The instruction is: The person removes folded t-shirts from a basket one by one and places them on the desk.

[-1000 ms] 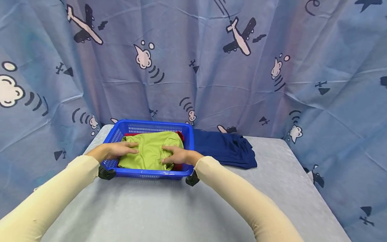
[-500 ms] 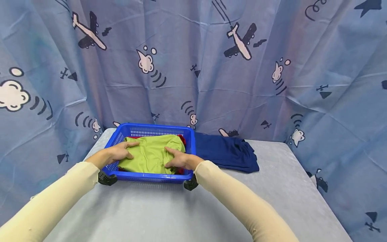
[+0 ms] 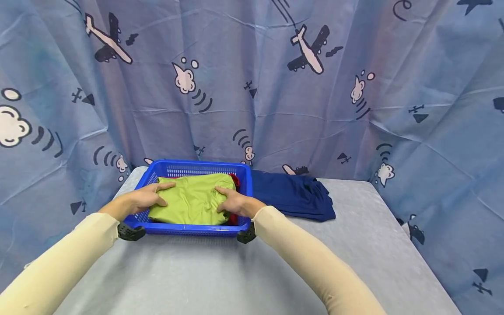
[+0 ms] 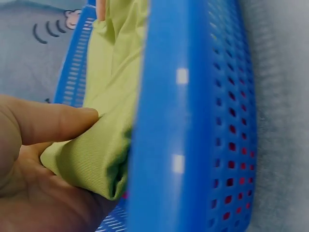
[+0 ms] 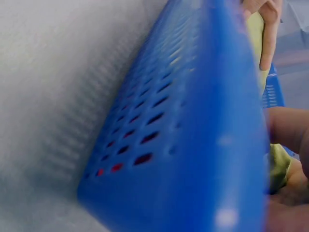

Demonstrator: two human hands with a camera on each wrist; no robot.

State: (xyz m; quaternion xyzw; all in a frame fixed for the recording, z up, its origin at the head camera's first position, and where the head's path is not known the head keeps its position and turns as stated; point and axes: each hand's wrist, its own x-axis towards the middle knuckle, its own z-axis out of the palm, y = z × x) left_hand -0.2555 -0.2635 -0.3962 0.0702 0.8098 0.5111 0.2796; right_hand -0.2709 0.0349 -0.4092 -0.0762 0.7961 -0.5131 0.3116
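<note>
In the blue plastic basket (image 3: 185, 228) lies a folded lime-green garment (image 3: 193, 199). My left hand (image 3: 139, 200) grips its left end; the left wrist view shows the thumb on top of the ribbed edge and the other fingers underneath. At the garment's right end my right hand (image 3: 238, 204) holds the cloth between thumb and fingers, partly hidden behind the basket rim (image 5: 236, 145) in the right wrist view. Beneath the green garment, bits of red cloth (image 3: 235, 179) show at the basket's right side.
Right of the basket, a folded navy-blue garment (image 3: 291, 194) lies on the grey table (image 3: 374, 227). Behind the table hangs a blue curtain (image 3: 220, 87) printed with planes. The basket's front wall (image 4: 231, 121) stands close to both wrists.
The green garment has shifted slightly left in the basket. My left fingers have drawn back from its top to its left edge and under it; my right fingers have drawn slightly rightward.
</note>
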